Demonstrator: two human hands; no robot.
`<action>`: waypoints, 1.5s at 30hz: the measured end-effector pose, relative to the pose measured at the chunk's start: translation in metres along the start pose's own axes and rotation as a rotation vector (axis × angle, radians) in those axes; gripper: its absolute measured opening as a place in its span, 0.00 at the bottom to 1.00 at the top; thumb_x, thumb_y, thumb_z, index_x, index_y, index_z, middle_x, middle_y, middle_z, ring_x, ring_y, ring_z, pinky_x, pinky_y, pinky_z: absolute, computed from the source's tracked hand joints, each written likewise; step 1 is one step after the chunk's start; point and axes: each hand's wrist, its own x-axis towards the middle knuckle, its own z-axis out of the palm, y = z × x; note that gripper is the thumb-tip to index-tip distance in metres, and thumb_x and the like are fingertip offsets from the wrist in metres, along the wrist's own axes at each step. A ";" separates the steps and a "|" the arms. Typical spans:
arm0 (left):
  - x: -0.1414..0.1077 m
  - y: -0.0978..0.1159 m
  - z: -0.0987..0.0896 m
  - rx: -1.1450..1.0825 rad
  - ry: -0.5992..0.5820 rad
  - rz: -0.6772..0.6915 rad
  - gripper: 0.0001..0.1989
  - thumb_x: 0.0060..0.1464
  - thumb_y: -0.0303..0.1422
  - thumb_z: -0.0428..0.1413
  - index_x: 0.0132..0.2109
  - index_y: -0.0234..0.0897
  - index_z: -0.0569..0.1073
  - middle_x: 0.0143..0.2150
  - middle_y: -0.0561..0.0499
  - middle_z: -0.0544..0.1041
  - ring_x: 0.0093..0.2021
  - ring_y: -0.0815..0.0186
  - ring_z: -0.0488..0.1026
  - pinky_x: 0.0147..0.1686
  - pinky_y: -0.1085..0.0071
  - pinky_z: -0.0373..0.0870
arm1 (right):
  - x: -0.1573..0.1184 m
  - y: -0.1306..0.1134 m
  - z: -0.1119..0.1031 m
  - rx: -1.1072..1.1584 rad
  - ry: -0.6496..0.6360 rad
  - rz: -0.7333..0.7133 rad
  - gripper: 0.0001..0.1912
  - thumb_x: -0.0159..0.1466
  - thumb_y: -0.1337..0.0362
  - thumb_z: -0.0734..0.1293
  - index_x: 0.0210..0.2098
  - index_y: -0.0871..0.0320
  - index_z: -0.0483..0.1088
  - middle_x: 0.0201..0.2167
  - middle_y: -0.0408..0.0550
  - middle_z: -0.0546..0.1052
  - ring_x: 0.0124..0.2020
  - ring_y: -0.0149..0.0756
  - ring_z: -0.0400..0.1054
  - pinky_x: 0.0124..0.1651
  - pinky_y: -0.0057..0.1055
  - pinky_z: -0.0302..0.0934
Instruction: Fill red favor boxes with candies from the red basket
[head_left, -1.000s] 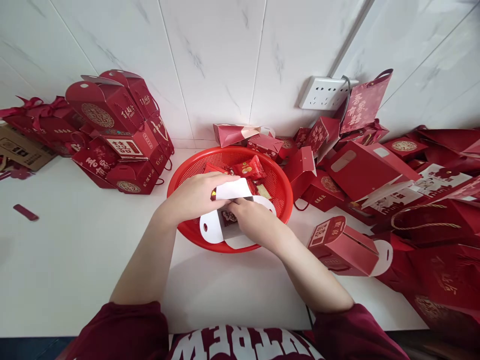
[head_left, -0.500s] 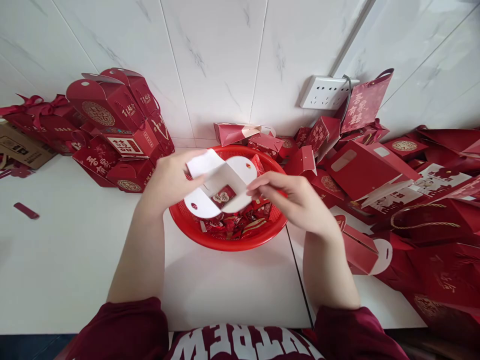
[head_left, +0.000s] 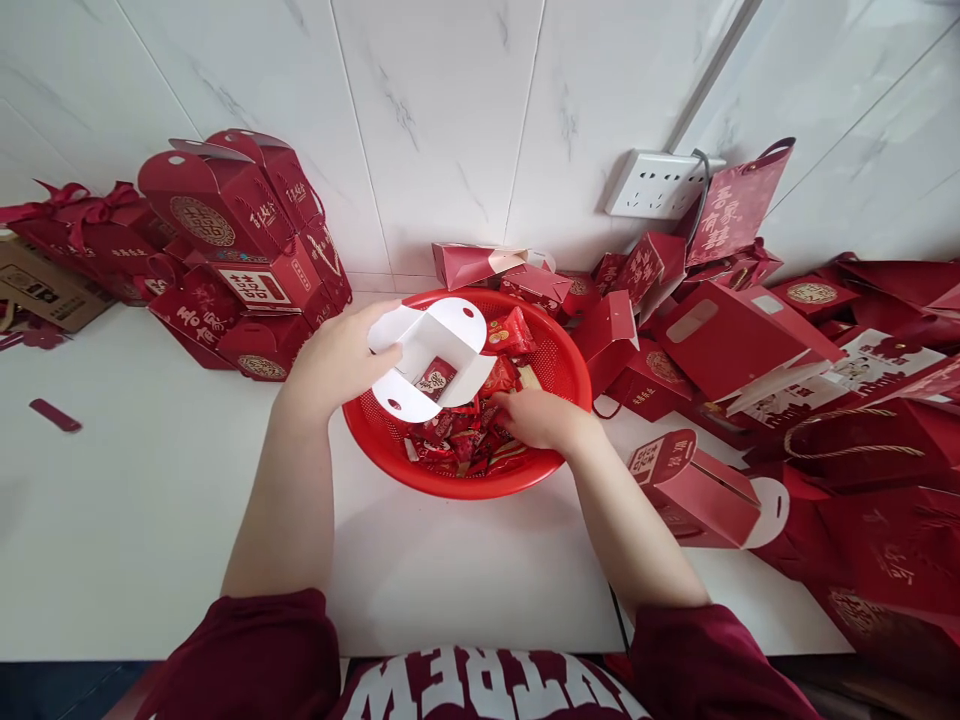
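Note:
My left hand point(head_left: 341, 360) grips an open paper gift box point(head_left: 466, 378) by its left side, thumb over the edge. The box has a white inside and rounded flaps with holes spread outward. At its bottom lies one dark red wrapped sweet point(head_left: 435, 380). The box is held over a red plastic basket point(head_left: 457, 487) with perforated sides, which contains several red wrapped sweets point(head_left: 512, 332). My right hand point(head_left: 544, 420) is down in the basket, right of the box, its fingers curled among the sweets. The sweets partly hide its fingertips.
Red gift boxes are stacked at the left point(head_left: 217, 215), with a cardboard box point(head_left: 52, 285) beyond. More red boxes point(head_left: 739, 335) and bags crowd the right side. A white power strip point(head_left: 652, 185) is on the tiled wall. A small dark red strip point(head_left: 55, 415) lies on the white table point(head_left: 150, 520).
My right hand has moved from the box's right edge down into the sweets. The box has turned slightly in my left hand, and its opening shows more squarely.

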 end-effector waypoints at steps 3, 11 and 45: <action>0.000 -0.002 0.000 0.011 -0.132 -0.025 0.38 0.57 0.43 0.52 0.73 0.50 0.53 0.66 0.51 0.70 0.59 0.50 0.72 0.49 0.63 0.71 | 0.001 -0.003 0.005 -0.007 -0.029 -0.033 0.20 0.68 0.66 0.61 0.58 0.51 0.73 0.47 0.54 0.80 0.46 0.46 0.74 0.41 0.33 0.62; 0.001 -0.001 0.000 0.015 -0.283 -0.053 0.39 0.58 0.48 0.50 0.74 0.55 0.47 0.59 0.49 0.75 0.52 0.49 0.76 0.45 0.62 0.72 | 0.007 0.008 0.007 0.021 -0.020 -0.100 0.16 0.63 0.74 0.64 0.46 0.55 0.76 0.46 0.51 0.80 0.45 0.40 0.74 0.42 0.28 0.61; -0.004 0.015 0.000 -0.123 -0.201 0.005 0.21 0.51 0.38 0.53 0.21 0.37 0.50 0.22 0.53 0.55 0.24 0.69 0.53 0.24 0.66 0.48 | -0.017 0.029 -0.016 0.241 0.238 -0.123 0.13 0.66 0.70 0.61 0.47 0.55 0.74 0.42 0.48 0.80 0.41 0.37 0.73 0.40 0.28 0.63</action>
